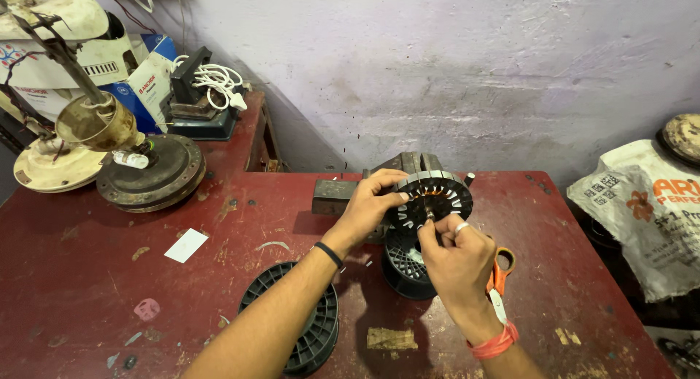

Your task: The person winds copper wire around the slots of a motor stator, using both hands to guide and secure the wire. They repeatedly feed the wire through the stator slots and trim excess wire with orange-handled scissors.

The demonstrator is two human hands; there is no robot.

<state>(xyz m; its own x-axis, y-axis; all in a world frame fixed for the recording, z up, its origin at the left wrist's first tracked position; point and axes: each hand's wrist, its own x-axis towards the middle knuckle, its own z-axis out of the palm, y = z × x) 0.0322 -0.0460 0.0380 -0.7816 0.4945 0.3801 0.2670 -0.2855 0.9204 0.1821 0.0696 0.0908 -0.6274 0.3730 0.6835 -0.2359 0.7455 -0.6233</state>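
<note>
A round dark fan stator with white slot liners and some copper winding sits tilted on a metal vise at the table's middle back. My left hand grips the stator's left rim. My right hand, wearing a ring and an orange wristband, pinches a thin piece at the stator's face, fingers closed on it. A black plastic spool stands just below the stator, partly hidden by my right hand.
Orange-handled scissors lie right of my right hand. A second black spool lies under my left forearm. Old fan motors and boxes crowd the back left of the red table. A printed sack sits at right.
</note>
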